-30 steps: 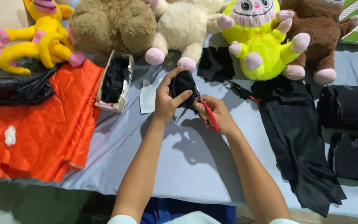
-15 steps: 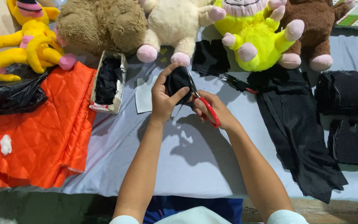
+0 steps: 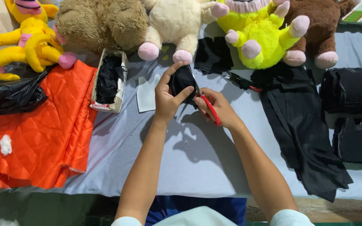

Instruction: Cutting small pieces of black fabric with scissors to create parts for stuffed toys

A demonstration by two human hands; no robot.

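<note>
Between both hands, above the grey cloth-covered table, sits a small piece of black fabric, lifted off the surface. Left hand is clamped on it, thumb across the front, fingers curled over the top edge. Right hand is closed around red-handled scissors, blades at the fabric's right edge, just beside the left thumb. Hands nearly touching.

Just left of the hands lies a flat grey-white paper pattern piece, then an open cardboard box of black scraps. Far left: quilted orange fabric and a crumpled black plastic bag. Behind: a row of plush toys, yellow long-limbed one, brown bear, cream one with pink feet, bright yellow-green one, dark brown one. Right: long black cloth strip, stacked black cut pieces, second pair of scissors on the table.

Risks, as a judgement: blades are close to the thumb, so a nick is possible; fabric is held in air, unsupported, so it may slip and the cut wander.
</note>
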